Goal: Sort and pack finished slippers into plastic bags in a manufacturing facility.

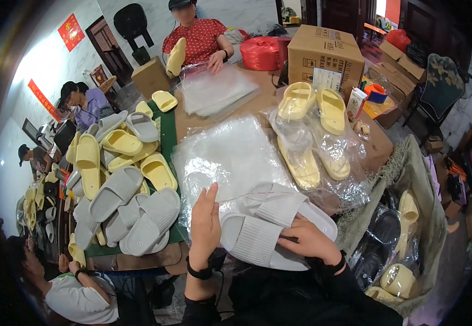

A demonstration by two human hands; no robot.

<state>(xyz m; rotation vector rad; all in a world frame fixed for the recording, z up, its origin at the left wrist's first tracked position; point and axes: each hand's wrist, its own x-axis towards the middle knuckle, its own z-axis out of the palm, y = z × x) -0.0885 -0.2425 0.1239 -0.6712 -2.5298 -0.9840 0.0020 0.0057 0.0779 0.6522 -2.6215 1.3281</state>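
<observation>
My right hand (307, 239) grips a pair of grey ribbed slide sandals (257, 236), held side by side at the table's near edge. My left hand (205, 223) stands upright with fingers together beside the left sandal, touching the stack of clear plastic bags (230, 155) that lies just beyond. Both wrists wear black bands.
A heap of grey and yellow sandals (119, 179) covers the green mat on the left. Bagged yellow sandals (312, 136) lie right of the bags, before a cardboard box (325, 54). A person in red (198, 38) opposite holds a yellow sandal. More people sit at left. A sack of bagged sandals (404, 239) hangs on the right.
</observation>
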